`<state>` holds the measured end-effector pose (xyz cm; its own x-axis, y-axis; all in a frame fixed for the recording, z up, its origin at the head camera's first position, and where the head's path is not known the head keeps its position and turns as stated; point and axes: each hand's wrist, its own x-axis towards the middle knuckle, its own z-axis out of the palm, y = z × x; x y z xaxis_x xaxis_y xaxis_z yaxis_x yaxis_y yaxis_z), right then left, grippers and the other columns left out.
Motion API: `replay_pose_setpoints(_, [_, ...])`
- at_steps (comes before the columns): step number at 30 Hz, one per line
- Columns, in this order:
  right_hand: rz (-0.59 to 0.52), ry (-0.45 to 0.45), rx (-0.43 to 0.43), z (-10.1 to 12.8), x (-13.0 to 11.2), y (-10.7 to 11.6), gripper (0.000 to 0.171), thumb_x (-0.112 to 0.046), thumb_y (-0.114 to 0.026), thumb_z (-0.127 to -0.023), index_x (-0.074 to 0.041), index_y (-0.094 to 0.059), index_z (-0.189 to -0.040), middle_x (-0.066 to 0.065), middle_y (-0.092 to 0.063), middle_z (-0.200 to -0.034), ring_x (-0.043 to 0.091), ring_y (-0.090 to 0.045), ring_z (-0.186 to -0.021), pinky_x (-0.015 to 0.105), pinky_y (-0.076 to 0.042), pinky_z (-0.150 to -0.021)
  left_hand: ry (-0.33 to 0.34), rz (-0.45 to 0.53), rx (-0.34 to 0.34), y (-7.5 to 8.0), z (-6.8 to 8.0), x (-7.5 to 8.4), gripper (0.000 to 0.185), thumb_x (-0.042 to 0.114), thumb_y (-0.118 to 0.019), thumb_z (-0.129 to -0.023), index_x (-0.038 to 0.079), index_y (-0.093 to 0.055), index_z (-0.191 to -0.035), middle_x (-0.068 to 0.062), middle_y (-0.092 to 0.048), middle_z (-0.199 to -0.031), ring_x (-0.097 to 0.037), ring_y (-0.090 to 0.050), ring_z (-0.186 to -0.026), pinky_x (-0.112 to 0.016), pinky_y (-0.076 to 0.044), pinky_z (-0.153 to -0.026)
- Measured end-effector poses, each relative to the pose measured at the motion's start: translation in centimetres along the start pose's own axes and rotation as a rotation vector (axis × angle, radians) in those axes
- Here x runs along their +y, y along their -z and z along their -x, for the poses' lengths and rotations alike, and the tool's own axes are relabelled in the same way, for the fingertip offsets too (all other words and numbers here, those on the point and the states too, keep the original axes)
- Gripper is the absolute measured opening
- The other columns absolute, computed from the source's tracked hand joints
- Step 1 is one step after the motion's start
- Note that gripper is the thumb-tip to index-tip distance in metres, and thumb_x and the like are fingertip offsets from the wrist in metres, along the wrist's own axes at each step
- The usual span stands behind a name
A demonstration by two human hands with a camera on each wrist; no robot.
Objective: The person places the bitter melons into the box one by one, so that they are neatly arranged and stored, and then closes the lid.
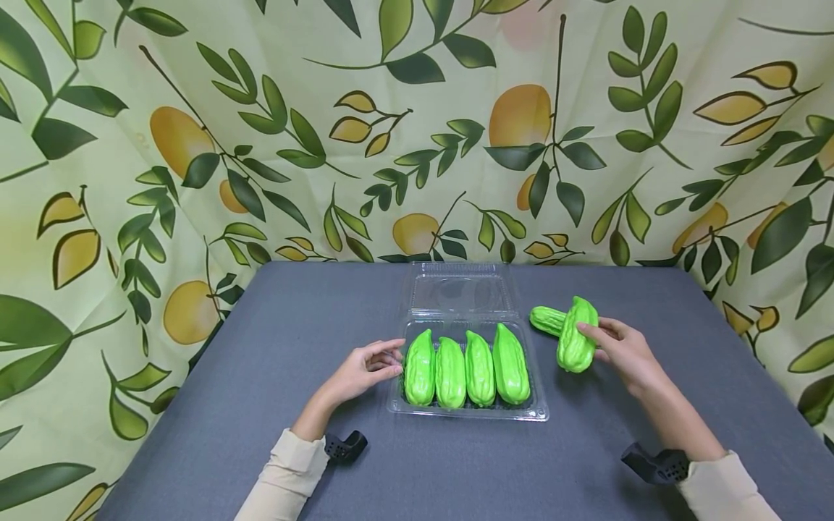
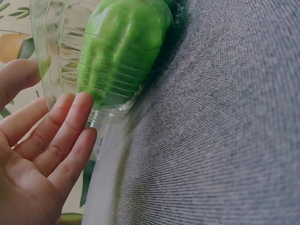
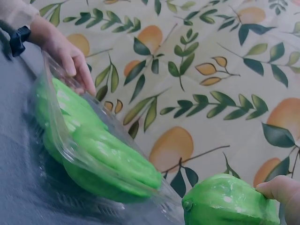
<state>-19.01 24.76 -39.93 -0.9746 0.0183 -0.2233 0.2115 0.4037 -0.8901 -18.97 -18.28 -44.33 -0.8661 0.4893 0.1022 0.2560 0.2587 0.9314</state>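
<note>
In the head view, a clear plastic clamshell box (image 1: 469,414) lies on the table with several bright green, ridged bitter melons (image 1: 479,369) side by side in it. My left hand (image 1: 365,370) is at the box's left side. In the left wrist view its extended fingers (image 2: 65,129) are right at the clear wall, near the end of a melon (image 2: 119,51). To the right of the box, my right hand (image 1: 627,354) grips another bitter melon (image 1: 576,340) between thumb and fingers. That melon's blunt end (image 3: 225,201) shows in the right wrist view.
One more bitter melon (image 1: 546,319) lies on the table behind the held one, partly hidden by it. The box's lid (image 1: 461,291) is folded back toward the far edge of the grey table (image 1: 313,311). A leaf-and-fruit patterned cloth (image 1: 417,166) hangs behind the table.
</note>
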Motion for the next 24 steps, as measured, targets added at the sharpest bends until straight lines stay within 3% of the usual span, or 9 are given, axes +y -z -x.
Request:
replay_pose_setpoints(6, [0.001, 0.002, -0.023, 0.4, -0.2, -1.0, 0.081, -0.042, -0.047, -0.099, 0.015, -0.016, -0.147, 0.022, -0.044, -0.134, -0.019, -0.049, -0.081, 0.007, -0.05, -0.075, 0.002, 0.024, -0.008, -0.1, -0.1, -0.1, 0.049, 0.008, -0.062, -0.093, -0.012, -0.046, -0.134, -0.034, -0.056, -0.114, 0.005, -0.058, -0.093, -0.013, -0.052, -0.082])
replay_pose_setpoints(13, [-0.008, -0.003, -0.048, 1.1, -0.7, -2.2, 0.082, -0.041, -0.047, -0.1, 0.013, -0.011, -0.149, 0.031, -0.031, -0.148, -0.02, -0.044, -0.086, 0.005, -0.047, -0.076, 0.012, -0.008, 0.0, -0.2, 0.0, 0.1, 0.042, 0.008, -0.061, -0.093, -0.01, -0.051, -0.13, -0.031, -0.058, -0.113, 0.005, -0.056, -0.093, -0.013, -0.051, -0.083])
replay_pose_setpoints(17, [-0.017, -0.006, -0.063, 1.5, -1.1, -2.8, 0.081, -0.04, -0.047, -0.1, 0.012, -0.009, -0.15, 0.032, -0.026, -0.151, 0.005, -0.051, -0.113, 0.005, -0.046, -0.078, 0.019, -0.026, 0.002, -0.3, -0.1, 0.0, 0.041, 0.008, -0.06, -0.094, -0.008, -0.052, -0.13, -0.029, -0.059, -0.11, 0.004, -0.056, -0.091, -0.013, -0.051, -0.082])
replay_pose_setpoints(20, [-0.022, 0.0, -0.077, 1.9, -1.4, -3.3, 0.08, -0.039, -0.047, -0.1, 0.011, -0.009, -0.15, 0.032, -0.025, -0.151, 0.03, -0.04, -0.133, 0.005, -0.044, -0.079, 0.026, -0.039, 0.001, -0.3, -0.1, 0.1, 0.04, 0.009, -0.059, -0.094, -0.007, -0.052, -0.131, -0.027, -0.06, -0.108, 0.003, -0.056, -0.09, -0.013, -0.051, -0.081])
replay_pose_setpoints(24, [-0.026, 0.016, -0.085, 2.3, -1.7, -4.0, 0.077, -0.037, -0.047, -0.1, 0.01, -0.012, -0.15, 0.031, -0.028, -0.15, 0.036, -0.035, -0.137, 0.005, -0.042, -0.08, 0.027, -0.048, -0.001, -0.3, -0.1, 0.2, 0.04, 0.01, -0.058, -0.095, -0.006, -0.052, -0.131, -0.024, -0.061, -0.106, 0.003, -0.056, -0.09, -0.014, -0.051, -0.081])
